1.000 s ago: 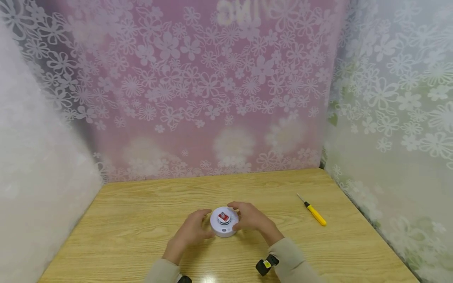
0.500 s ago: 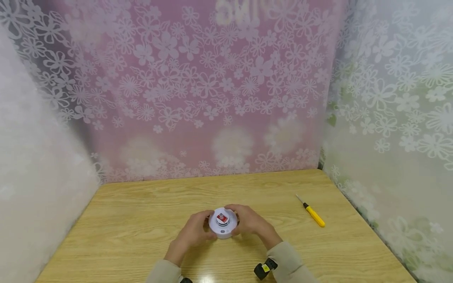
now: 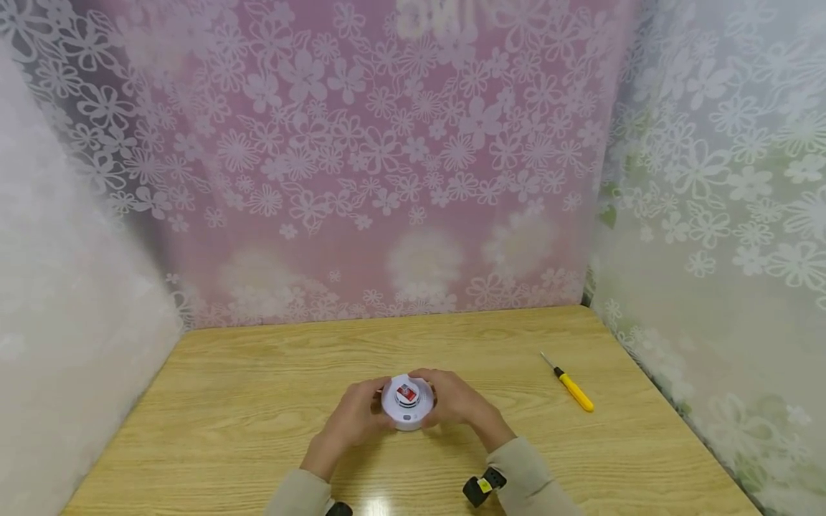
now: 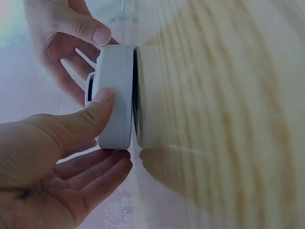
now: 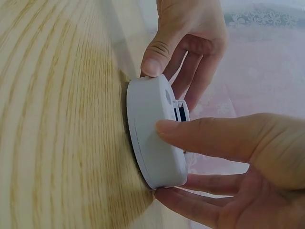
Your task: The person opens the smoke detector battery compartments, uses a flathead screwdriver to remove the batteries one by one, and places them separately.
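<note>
Device (image 3: 407,412), white and round, sits at the lower centre of the head view, its red label (image 3: 407,392) facing up. My grip is two-sided: left hand (image 3: 355,412) and right hand (image 3: 454,401) pinch opposite edges, thumbs nearer me, fingers round the far side, presumably to steady it and leave its top uncovered. Whether its underside touches the surface (image 3: 258,401) I cannot tell. A second ago my left hand stood looser about the rim; now both press against it. Towards the right of the frame, the yellow-handled screwdriver (image 3: 573,389) lies unmoved.
</note>
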`<act>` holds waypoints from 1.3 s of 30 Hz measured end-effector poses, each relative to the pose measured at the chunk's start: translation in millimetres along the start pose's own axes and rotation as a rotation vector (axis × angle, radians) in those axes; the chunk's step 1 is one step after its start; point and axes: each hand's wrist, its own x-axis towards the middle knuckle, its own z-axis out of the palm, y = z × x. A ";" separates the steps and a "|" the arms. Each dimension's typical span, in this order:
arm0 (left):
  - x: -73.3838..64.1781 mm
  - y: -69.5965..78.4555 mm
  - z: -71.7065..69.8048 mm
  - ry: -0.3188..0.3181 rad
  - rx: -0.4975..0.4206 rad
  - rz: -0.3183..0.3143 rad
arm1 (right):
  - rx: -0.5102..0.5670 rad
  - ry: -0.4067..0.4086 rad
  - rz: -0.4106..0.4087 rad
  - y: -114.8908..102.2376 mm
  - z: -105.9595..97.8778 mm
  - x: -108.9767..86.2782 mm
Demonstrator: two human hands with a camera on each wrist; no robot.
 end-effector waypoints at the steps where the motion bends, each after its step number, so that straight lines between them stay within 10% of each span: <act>1: 0.2 0.1 -0.6 0.000 -0.008 -0.008 | 0.000 0.002 0.005 -0.1 0.2 0.0; 23: 0.4 -6.0 -10.2 -0.155 -0.079 -0.031 | -0.150 -0.121 -0.067 -5.4 1.1 -2.1; 39: 1.6 -5.0 -7.3 -0.126 -0.016 -0.020 | -0.223 -0.141 -0.121 0.6 4.7 -1.4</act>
